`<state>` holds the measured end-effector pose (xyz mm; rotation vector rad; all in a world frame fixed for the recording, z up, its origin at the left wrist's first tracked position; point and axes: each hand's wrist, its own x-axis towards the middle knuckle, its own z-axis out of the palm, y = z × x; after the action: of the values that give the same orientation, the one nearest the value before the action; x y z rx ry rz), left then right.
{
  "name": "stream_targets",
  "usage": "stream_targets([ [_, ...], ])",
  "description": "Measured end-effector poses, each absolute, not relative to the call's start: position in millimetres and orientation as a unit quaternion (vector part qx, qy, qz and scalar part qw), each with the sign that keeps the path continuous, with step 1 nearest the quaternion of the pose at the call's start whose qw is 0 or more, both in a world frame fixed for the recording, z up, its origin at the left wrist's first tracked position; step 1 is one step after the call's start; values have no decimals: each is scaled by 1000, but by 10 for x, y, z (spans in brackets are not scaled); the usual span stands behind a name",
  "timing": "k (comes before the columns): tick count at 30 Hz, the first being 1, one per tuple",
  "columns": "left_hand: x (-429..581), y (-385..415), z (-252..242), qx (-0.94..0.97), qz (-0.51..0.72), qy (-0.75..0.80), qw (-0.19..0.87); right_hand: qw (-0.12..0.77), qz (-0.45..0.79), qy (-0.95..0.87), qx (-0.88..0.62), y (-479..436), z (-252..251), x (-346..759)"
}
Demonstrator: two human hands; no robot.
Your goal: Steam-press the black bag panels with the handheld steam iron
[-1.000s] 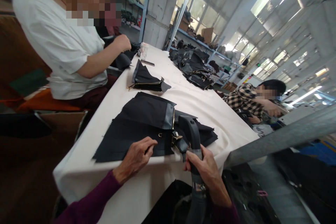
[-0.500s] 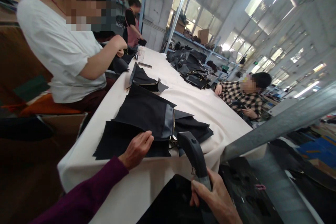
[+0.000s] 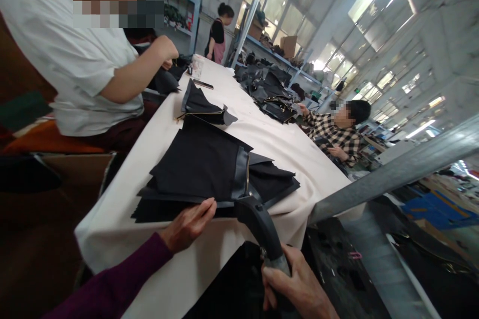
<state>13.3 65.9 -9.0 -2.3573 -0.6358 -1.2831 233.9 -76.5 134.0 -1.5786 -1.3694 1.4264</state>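
Your open left hand [image 3: 188, 225] touches the near edge of the black fabric stack [image 3: 198, 169]; your right hand [image 3: 295, 284] grips a dark tool handle [image 3: 258, 222] just beside the stack.

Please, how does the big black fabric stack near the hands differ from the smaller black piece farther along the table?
The near stack of black fabric panels is larger than the farther black piece, and it lies in flat layers, while the farther piece is bunched. The person's left hand touches the near stack; no hand touches the farther piece. Both show grey trim and a gold-coloured zip, and both lie on the white-covered table.
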Motion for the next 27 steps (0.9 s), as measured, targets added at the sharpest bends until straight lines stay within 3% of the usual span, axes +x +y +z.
stream_targets([
  [10,76,629,-312,-834,-481,-245,112,267,500,-540,-623,-578,1216,2217],
  [20,152,648,-327,-816,-472,-300,145,206,483,-522,-672,-803,1216,2314],
  [27,140,626,-288,-820,-474,-282,153,260,514,-530,-622,-631,1181,2165],
])
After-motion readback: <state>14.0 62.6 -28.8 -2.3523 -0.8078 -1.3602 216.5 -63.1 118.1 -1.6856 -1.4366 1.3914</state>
